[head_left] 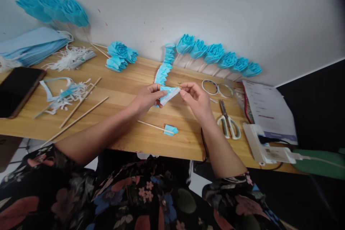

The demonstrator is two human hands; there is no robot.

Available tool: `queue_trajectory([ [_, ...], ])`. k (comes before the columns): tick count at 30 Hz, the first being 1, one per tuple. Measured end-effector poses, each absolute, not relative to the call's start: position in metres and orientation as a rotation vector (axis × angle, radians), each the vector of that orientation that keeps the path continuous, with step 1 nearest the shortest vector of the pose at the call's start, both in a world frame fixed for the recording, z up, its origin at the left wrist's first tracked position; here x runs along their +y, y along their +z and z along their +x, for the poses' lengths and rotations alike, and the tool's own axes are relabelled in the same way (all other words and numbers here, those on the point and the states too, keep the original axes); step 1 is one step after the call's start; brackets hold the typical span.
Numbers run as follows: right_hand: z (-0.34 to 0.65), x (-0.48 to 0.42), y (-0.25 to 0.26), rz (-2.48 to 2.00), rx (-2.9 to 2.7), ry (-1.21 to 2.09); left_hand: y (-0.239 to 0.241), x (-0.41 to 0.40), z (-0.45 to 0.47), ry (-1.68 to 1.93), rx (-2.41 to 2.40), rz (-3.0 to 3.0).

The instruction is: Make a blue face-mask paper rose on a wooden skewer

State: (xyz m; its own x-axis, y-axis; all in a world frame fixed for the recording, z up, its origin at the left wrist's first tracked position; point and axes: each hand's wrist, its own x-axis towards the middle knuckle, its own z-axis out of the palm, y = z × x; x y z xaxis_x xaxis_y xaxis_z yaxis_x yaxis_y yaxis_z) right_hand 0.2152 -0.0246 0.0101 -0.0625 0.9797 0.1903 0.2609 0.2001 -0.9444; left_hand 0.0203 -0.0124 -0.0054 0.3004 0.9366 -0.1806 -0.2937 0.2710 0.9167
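A small folded piece of blue-and-white mask fabric (170,95) is held over the middle of the table. My left hand (150,98) grips its left part, thumb lying on top. At the upper right corner, the thumb and forefinger of my right hand (196,101) pinch the fabric. Just beyond my left hand, folded blue petals (164,71) lie overlapping in a long row that runs back to the wall. Nearer to me lies a thin wooden stick (151,125) with a blue piece (170,130) at its right end.
Blue flowers on sticks (214,53) lean against the wall, with more flowers (118,55) to the left. Scissors (228,120) and tape rolls (210,87) lie right, near a power strip (254,143). Leftward are a phone (20,91), masks (35,45), white scraps (71,57) and loose sticks (81,116).
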Motion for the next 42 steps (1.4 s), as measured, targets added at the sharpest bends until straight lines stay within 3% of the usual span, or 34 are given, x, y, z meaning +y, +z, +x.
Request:
queue_trajectory([
  [4,0.214,-0.027,0.011,-1.225,-1.522,0.89,-0.006,-0.013,0.02,0.974,0.88,0.92],
  [12,0.208,-0.025,0.001,-1.161,-1.517,1.096,-0.006,-0.014,0.02,0.948,0.86,0.949],
  [23,0.203,-0.027,-0.003,-1.226,-1.463,0.953,-0.009,-0.015,0.022,0.946,0.796,1.079],
  [32,0.207,-0.026,0.004,-1.16,-1.33,1.251,-0.005,-0.014,0.021,0.973,0.814,0.961],
  [42,0.207,-0.025,0.002,-1.155,-1.223,1.269,-0.003,-0.013,0.021,0.987,0.801,0.846],
])
